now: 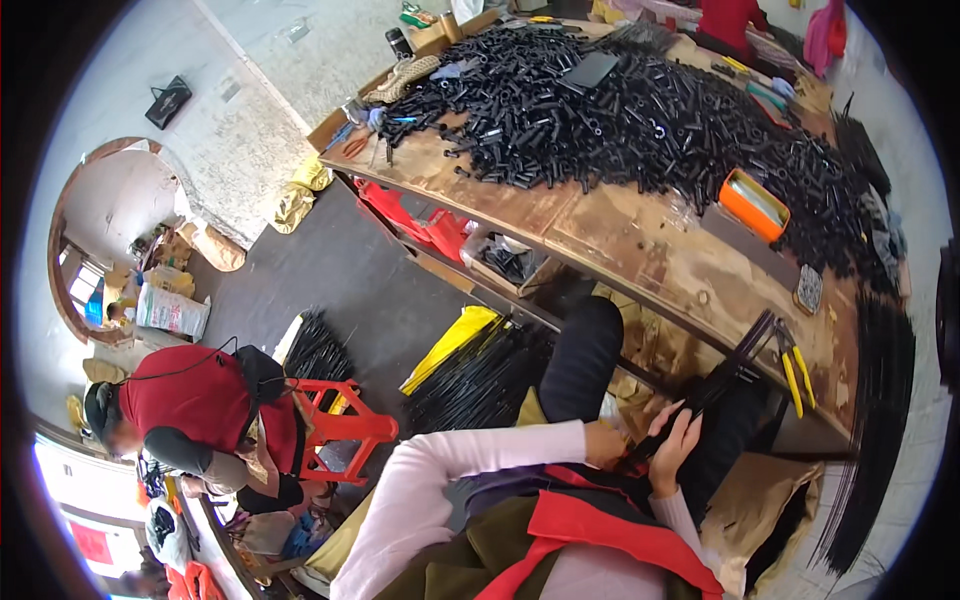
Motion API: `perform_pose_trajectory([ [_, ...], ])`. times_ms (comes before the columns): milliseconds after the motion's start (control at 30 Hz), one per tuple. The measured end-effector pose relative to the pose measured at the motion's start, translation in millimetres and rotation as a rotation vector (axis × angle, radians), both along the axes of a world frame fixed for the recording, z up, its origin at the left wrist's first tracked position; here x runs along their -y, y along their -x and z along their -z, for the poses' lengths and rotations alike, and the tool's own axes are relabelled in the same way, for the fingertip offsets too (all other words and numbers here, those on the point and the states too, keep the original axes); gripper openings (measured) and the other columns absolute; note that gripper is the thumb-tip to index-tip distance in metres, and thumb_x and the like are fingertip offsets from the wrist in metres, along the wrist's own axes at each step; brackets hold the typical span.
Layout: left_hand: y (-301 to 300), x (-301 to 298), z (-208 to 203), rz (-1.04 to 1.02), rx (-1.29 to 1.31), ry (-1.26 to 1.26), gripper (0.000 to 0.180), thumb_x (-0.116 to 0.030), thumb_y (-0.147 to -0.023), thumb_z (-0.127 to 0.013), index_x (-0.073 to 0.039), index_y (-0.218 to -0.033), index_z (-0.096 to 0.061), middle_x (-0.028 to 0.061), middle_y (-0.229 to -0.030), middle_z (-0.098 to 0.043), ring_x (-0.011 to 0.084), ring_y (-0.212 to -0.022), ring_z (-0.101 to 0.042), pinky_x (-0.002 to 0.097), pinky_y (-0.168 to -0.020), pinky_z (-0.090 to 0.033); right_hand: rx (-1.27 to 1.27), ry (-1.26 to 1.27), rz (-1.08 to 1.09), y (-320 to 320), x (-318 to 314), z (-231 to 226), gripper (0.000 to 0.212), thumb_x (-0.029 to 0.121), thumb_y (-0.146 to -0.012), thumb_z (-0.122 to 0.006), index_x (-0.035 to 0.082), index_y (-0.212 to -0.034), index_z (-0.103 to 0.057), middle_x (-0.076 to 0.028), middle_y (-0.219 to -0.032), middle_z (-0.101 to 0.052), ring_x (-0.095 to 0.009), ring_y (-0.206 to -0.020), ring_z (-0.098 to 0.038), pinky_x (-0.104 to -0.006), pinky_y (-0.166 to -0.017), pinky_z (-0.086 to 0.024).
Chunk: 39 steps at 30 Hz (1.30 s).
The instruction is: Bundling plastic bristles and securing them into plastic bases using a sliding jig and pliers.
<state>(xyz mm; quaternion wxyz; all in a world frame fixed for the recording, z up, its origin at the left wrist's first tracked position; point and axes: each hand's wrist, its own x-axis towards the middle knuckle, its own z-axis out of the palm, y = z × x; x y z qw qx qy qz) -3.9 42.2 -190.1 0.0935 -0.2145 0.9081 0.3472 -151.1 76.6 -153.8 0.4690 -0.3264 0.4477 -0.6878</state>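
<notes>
A bundle of thin black rods slants from my lap up to the table's near edge. My right hand is closed around its lower part, fingers laid along the rods. Close beside it, my left hand is curled near the lower end of the bundle; its fingertips and whatever they hold are hidden. Yellow-handled pliers lie at the table edge, just right of the bundle's upper end.
Short black tubes are heaped across the wooden table, beside an orange box. More long black rods hang off the right side and lie on the floor. Leftward, a person in red bends beside a red stool.
</notes>
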Motion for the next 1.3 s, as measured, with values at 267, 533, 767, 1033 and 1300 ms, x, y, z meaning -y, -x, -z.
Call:
perform_pose_trajectory([
  [267,-162,232,-152,-0.829,-0.429,0.715,0.014,-0.012,-0.086,-0.059,-0.007,-0.094,-0.069,0.0138,-0.088,-0.070,0.0294,-0.079,-0.069,0.0394,-0.071,-0.055,-0.139,0.039,-0.103,-2,40,-56,0.014,0.013,-0.103,-0.042,0.002,-0.108,-0.050,-0.006,-0.079,-0.054,-0.012,-0.062,-0.052,-0.0253,-0.058,-0.045],
  [533,-206,407,-158,-1.182,0.068,1.149,0.036,-0.007,-0.077,-0.063,-0.018,-0.112,-0.061,0.0167,-0.094,-0.067,0.0361,-0.093,-0.064,0.0431,-0.080,-0.051,-0.053,-0.071,-0.095,-5,70,-43,0.013,0.016,-0.103,-0.047,0.004,-0.100,-0.049,-0.001,-0.071,-0.046,-0.009,-0.057,-0.045,-0.0239,-0.053,-0.038],
  [767,-218,406,-174,-1.105,-0.498,1.139,0.022,-0.002,-0.080,-0.054,-0.005,-0.101,-0.060,0.0215,-0.095,-0.063,0.0411,-0.089,-0.061,0.0477,-0.077,-0.050,-0.068,-0.128,-0.100,-4,80,-35,0.013,0.016,-0.103,-0.048,0.004,-0.100,-0.049,-0.001,-0.071,-0.046,-0.009,-0.058,-0.045,-0.0237,-0.054,-0.039],
  [1033,-146,329,-146,-0.438,-0.325,1.059,0.024,0.001,-0.069,-0.064,-0.006,-0.092,-0.065,0.0103,-0.091,-0.053,0.0299,-0.090,-0.054,0.0371,-0.080,-0.046,-0.019,-0.112,-0.094,-1,80,-39,0.015,0.018,-0.103,-0.050,0.003,-0.100,-0.050,-0.001,-0.071,-0.047,-0.009,-0.058,-0.046,-0.0234,-0.055,-0.040],
  [1300,-120,308,-145,-0.391,-0.572,0.979,0.035,0.000,-0.066,-0.070,-0.005,-0.100,-0.062,0.0111,-0.112,-0.058,0.0289,-0.101,-0.060,0.0382,-0.082,-0.051,-0.052,-0.073,-0.095,0,69,-40,0.015,0.017,-0.103,-0.049,0.003,-0.101,-0.051,-0.002,-0.072,-0.047,-0.010,-0.058,-0.046,-0.0240,-0.055,-0.040],
])
